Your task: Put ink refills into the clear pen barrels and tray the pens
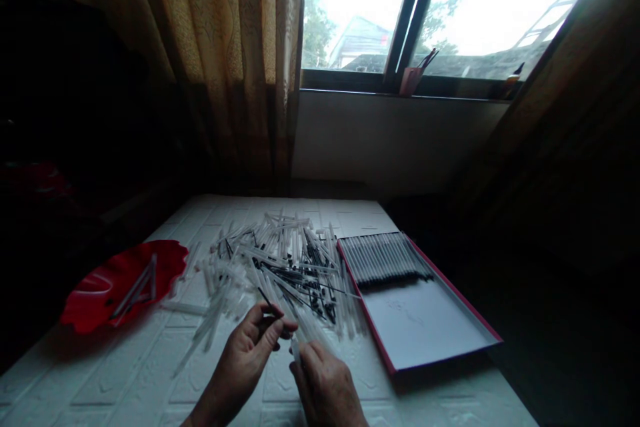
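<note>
Dim room, lit from a dark-framed window [345, 7] above a plain wall [385, 140], with a patterned golden curtain [225, 27] to the left and another curtain [565, 73], mostly in shadow, to the right. On the sill, a pinkish cup [410, 81] with slim sticks [429, 59] poking out, and farther right a small bottle [513, 79] with a dark tip. Below, a white desk [125, 383] with a brick-like pattern. Across its middle, a loose heap of clear tubes [280, 233], mixed with small black parts [317, 257], lying every which way. Left of the heap, a red dish [170, 255] with a wavy rim, and inside it a few pale pieces [135, 295]. Right of the heap, just beside the nearest loose tubes, a shallow tray [425, 340] with a pinkish-red edge. Along its far end, a neat row of dark-ended pens [383, 257], laid side by side; nearer, a pale bottom with faint scribbled lines. At the near side of the heap, pinched between thumb and fingers of the left hand [245, 347], a thin dark rod [269, 302]. Close by, gripped in the right hand [327, 377], a clear tube [295, 349], upper end near the left fingertips. Too small and dim to tell whether touching the rod.
</note>
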Tool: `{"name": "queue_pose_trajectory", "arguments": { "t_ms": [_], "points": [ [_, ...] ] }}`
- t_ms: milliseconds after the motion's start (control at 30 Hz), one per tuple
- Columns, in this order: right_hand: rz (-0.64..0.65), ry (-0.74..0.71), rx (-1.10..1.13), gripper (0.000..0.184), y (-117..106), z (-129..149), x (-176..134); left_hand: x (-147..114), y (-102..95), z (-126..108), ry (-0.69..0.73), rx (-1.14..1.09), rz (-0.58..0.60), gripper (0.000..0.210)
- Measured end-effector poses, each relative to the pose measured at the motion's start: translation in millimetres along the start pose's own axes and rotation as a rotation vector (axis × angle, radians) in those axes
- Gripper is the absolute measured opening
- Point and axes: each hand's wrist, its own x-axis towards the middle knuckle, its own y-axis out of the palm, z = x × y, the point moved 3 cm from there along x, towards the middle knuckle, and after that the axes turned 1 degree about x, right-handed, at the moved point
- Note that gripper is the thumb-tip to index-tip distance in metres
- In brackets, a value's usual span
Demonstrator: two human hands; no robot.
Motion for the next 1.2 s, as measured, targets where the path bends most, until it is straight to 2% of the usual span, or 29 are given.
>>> {"name": "queue_pose_trajectory", "arguments": {
  "t_ms": [167, 367, 567, 700, 800, 867, 933, 1033, 1133, 1200],
  "points": [
    [0.037, 0.015, 0.017, 0.015, 1, 1, -1, -4, 0.6, 0, 0.151, 0.187, 0.053, 0.024],
    [0.073, 0.014, 0.037, 0.011, 7, -2, -6, -9, -4.4, -6, 0.268, 0.424, 0.071, 0.019],
    [0.12, 0.009, 0.112, 0.019, 12, -9, -15, -13, -3.0, -5, 0.32, 0.486, 0.103, 0.015],
    [0.112, 0.029, 0.22, 0.02, 10, -14, -17, -18, -4.7, 11, 0.405, 0.525, 0.087, 0.04],
    [0.099, 0.012, 0.273, 0.015, 12, -12, -16, -20, -3.9, 22, 0.504, 0.535, 0.1, 0.029],
    [0.099, 0.007, 0.305, 0.015, 15, -8, -15, -20, -3.4, 28, 0.493, 0.493, 0.118, 0.022],
    [0.117, 0.013, 0.325, 0.016, 16, -4, -13, -21, -5.0, 33, 0.447, 0.427, 0.115, 0.024],
    [0.169, 0.005, 0.327, 0.022, 11, -2, -11, -22, -15.2, 38, 0.337, 0.323, 0.021, 0.032],
    [0.165, 0.041, 0.286, 0.02, -4, -10, -8, -23, -34.6, 42, 0.225, 0.235, -0.185, 0.04],
    [0.146, 0.111, 0.225, 0.022, -16, -23, -5, -21, -46.0, 45, 0.205, 0.242, -0.279, 0.043]
  ]
}}
